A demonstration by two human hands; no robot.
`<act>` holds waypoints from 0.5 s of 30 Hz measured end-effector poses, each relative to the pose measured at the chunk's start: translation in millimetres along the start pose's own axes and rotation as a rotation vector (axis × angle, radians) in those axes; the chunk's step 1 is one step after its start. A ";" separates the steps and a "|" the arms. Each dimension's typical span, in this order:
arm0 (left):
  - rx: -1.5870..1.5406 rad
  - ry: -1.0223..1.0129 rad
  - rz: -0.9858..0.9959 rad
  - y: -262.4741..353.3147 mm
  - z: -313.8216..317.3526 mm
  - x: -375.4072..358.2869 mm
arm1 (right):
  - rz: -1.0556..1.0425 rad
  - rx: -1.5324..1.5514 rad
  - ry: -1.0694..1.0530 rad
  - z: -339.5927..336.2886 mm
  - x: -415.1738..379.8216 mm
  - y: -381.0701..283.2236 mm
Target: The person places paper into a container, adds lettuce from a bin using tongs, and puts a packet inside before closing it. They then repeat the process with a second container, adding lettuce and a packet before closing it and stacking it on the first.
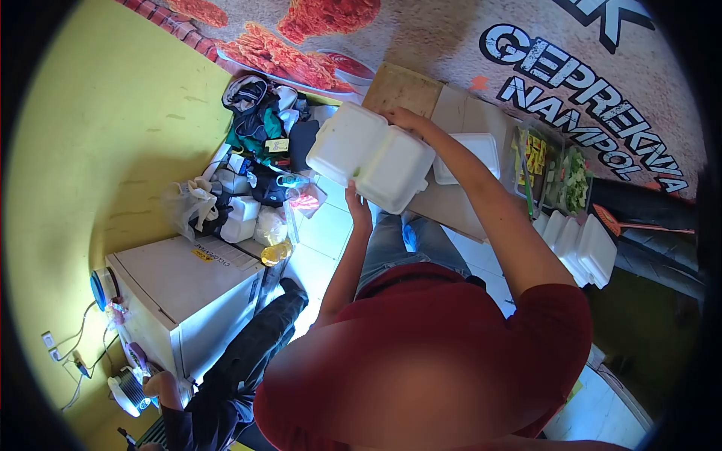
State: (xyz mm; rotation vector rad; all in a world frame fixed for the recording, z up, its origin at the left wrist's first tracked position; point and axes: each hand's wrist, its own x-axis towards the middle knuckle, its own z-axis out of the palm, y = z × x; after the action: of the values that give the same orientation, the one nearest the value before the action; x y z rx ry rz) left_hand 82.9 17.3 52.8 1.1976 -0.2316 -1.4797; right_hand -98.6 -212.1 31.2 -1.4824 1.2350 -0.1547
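Left hand (357, 204) and right hand (408, 122) grip the unfolded box (395, 169), unclosed, at the table's (457, 209) left side. Stacked boxes (594, 252), contents hidden, sit by its right end; a second box (485, 150) lies on it, near sachets (535, 156).

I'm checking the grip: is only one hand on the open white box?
No, the left hand touches the white box at its near edge, the right hand at its far edge.

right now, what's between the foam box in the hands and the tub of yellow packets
In the head view, a white foam container and the right forearm lie between the held box and the tub.
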 end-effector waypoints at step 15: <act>0.584 0.447 0.610 32.0 22.2 -20.5 | -0.318 0.103 0.997 -42.5 -170.6 11.8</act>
State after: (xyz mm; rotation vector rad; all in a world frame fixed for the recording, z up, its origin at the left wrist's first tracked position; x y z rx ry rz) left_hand 82.3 13.7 96.7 1.6926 -0.6843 -0.5966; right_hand -209.2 -111.5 124.3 -1.5324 1.6932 -1.2691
